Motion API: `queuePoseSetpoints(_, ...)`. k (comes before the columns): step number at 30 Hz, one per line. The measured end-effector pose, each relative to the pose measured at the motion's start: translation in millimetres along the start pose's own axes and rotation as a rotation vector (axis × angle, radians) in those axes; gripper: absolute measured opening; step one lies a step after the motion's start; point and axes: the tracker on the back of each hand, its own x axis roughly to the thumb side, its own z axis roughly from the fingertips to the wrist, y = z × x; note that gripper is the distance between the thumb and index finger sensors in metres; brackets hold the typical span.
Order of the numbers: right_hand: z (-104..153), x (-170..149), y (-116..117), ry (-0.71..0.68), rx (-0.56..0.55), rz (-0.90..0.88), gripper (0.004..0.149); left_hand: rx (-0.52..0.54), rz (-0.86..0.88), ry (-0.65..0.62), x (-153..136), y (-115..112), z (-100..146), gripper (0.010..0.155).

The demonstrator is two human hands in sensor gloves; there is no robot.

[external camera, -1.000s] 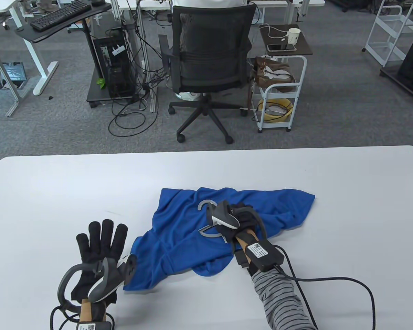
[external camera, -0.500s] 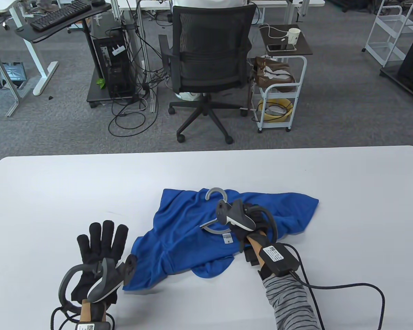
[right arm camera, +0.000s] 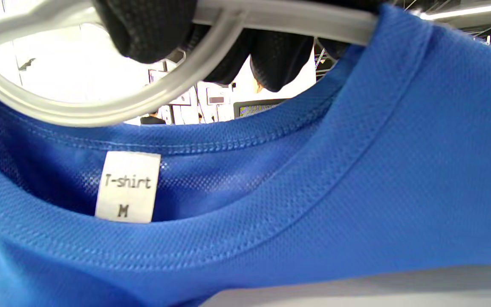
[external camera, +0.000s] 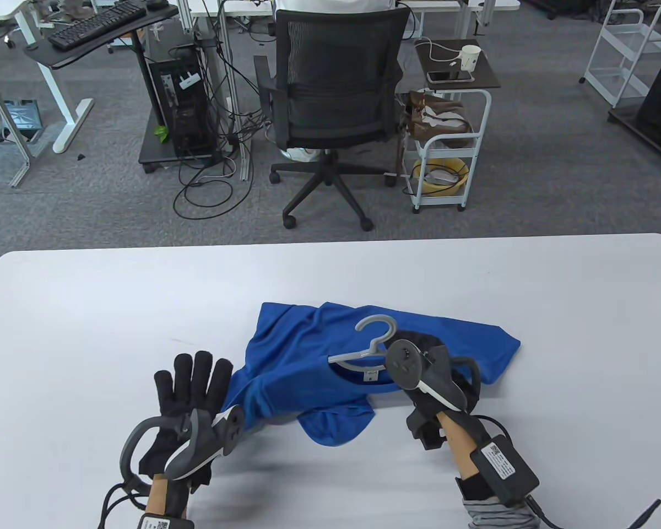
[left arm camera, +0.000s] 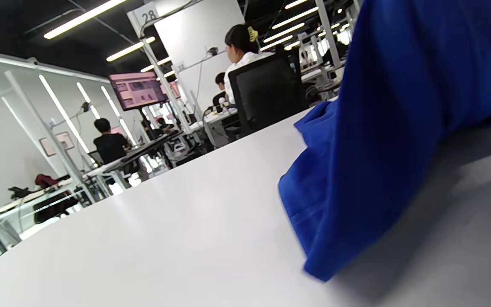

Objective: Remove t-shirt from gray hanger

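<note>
A blue t-shirt (external camera: pixel 303 352) lies crumpled on the white table (external camera: pixel 88 308). The gray hanger (external camera: pixel 370 343) sticks out of its collar, hook up. My right hand (external camera: pixel 418 352) grips the hanger just right of the hook and holds it a little above the table. In the right wrist view my gloved fingers (right arm camera: pixel 147 25) wrap the hanger bar (right arm camera: pixel 279 17) above the collar and its white size label (right arm camera: pixel 127 186). My left hand (external camera: pixel 193 386) lies flat and spread on the table at the shirt's left edge, holding nothing. The left wrist view shows the shirt's hem (left arm camera: pixel 356 170) close by.
A black office chair (external camera: pixel 330 99) and a small white cart (external camera: pixel 446 143) stand on the carpet beyond the table's far edge. My right wrist cable (external camera: pixel 644 512) trails off at the bottom right. Bare tabletop surrounds the shirt.
My right hand has pulled the hanger to the right and toward me, drawing the collar and hook with it. My left hand has slid right and forward to the shirt's edge.
</note>
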Motion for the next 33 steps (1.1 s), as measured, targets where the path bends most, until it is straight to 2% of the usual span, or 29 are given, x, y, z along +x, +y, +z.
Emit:
queuePoseSetpoints(6, 27, 4, -13, -0.015, -0.057, -0.046, 0.050, 0.125, 0.053, -0.062, 44, 51, -6, 0.081)
queuePoseSetpoints(9, 34, 10, -15, -0.039, -0.069, -0.082, 0.050, 0.196, 0.093, -0.102, 73, 81, -7, 0.078)
queuePoseSetpoints(12, 38, 19, -18, -0.065, -0.067, -0.096, 0.050, 0.223, 0.161, -0.139, 101, 106, -6, 0.074)
queuePoseSetpoints(14, 40, 23, -19, -0.084, -0.073, -0.089, 0.050, 0.248, 0.208, -0.124, 113, 115, -5, 0.071)
queuePoseSetpoints(19, 48, 35, -23, -0.135, -0.089, -0.086, 0.050, 0.295, 0.343, -0.064, 120, 117, 0, 0.065)
queuePoseSetpoints(25, 57, 49, -27, -0.179, -0.120, -0.071, 0.050, 0.352, 0.435, -0.101, 114, 109, 5, 0.052)
queuePoseSetpoints(27, 59, 51, -28, -0.188, -0.133, -0.061, 0.052, 0.342, 0.446, -0.103, 113, 108, 4, 0.048)
queuePoseSetpoints(29, 62, 52, -35, -0.207, -0.126, -0.069, 0.059, 0.347, 0.433, -0.087, 110, 107, 1, 0.046)
queuePoseSetpoints(33, 74, 43, -68, -0.199, -0.267, -0.108, 0.061, 0.357, 0.444, -0.040, 99, 104, -2, 0.045)
